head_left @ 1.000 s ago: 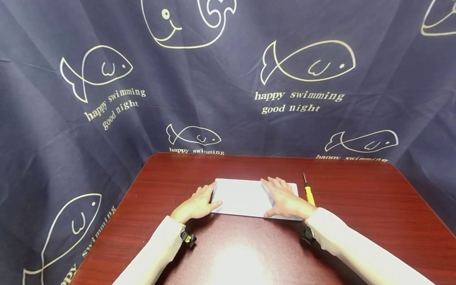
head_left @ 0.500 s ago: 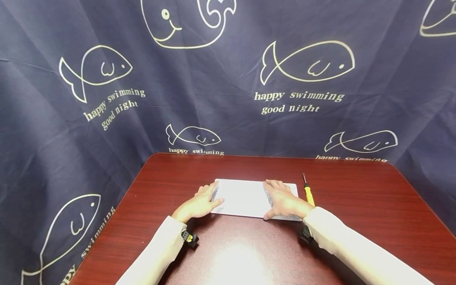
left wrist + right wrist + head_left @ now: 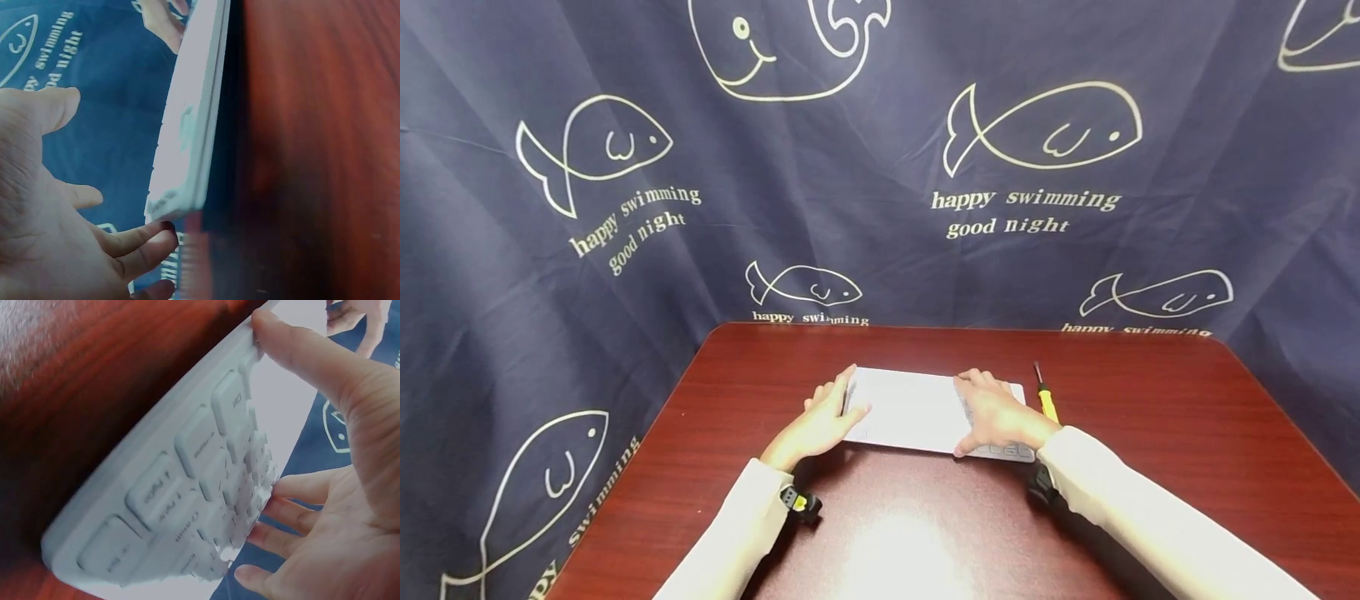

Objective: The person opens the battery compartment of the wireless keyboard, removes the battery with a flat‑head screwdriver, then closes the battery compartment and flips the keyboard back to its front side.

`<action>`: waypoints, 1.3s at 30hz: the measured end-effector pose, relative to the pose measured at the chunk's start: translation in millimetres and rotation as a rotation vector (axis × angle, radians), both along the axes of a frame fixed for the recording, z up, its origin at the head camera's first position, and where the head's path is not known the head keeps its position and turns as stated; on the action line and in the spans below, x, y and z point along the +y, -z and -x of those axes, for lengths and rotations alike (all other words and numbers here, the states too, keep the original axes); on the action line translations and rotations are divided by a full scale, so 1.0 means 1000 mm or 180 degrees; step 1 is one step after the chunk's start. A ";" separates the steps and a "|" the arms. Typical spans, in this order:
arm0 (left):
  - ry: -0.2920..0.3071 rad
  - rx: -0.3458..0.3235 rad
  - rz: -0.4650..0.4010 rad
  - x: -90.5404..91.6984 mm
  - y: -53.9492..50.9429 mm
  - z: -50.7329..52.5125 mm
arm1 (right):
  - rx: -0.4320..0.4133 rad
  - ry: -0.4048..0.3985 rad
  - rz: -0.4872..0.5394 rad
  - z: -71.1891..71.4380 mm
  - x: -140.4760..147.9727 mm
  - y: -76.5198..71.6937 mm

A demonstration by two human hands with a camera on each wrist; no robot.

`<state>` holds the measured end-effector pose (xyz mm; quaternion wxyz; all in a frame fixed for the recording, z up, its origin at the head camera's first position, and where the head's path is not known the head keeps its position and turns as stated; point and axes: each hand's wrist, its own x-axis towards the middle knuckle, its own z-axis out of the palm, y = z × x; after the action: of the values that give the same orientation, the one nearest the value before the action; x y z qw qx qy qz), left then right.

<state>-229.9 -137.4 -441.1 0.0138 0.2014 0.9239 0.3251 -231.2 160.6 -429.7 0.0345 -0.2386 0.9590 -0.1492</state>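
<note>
Far left on my head feed there's a white sleeve (image 3: 726, 525) with a chunky black wrist camera (image 3: 801, 504) by the cuff, running up to my left hand (image 3: 816, 425). Its fingers are fairly wide, more straight than curled, with tips touching the left end of a white keyboard (image 3: 913, 410). The thumb pokes out over the top, and on the left wrist feed I see a gap between it and the keys.

The keyboard itself sits crosswise between my two hands, over the reddish-brown surface (image 3: 760, 358). Glare washes out its middle. There's a dark shadow along its near edge, but I honestly can't tell how much of it is off the surface.

At its right end, my right hand (image 3: 1000, 412) has the thumb on the near edge and fingertips at the far edge, so it's holding the keyboard across its width. The right wrist feed shows chunky white keys there, legends mostly too blurry to read.

Just right of that hand lies a yellow-handled screwdriver (image 3: 1047, 404), metal tip pointing away, handle end hidden by my wrist. Dark blue curtain (image 3: 880, 183) with pale fish drawings spans the whole back.
</note>
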 end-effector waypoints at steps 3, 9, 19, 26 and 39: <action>-0.0055 0.0095 -0.0120 0.002 -0.013 -0.004 | 0.0000 0.0009 0.0075 0.000 0.003 -0.005; -0.0018 0.0434 -0.0374 0.007 -0.040 -0.011 | 0.0017 -0.0073 0.0278 -0.001 0.008 -0.014; 0.0328 0.0887 -0.1122 0.000 -0.071 -0.015 | 0.0078 -0.0544 0.0897 -0.003 0.005 -0.018; 0.0571 0.1362 -0.1556 0.002 -0.093 -0.016 | -0.0023 -0.0586 0.1245 -0.007 -0.005 -0.017; 0.0823 0.1709 -0.2160 0.013 -0.113 -0.025 | -0.0073 -0.0686 0.1744 -0.014 -0.035 -0.011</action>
<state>-205.3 -124.3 -327.9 -0.2527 0.3856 0.7030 0.5415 -217.2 125.1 -418.8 -0.0048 -0.3378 0.8516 -0.4007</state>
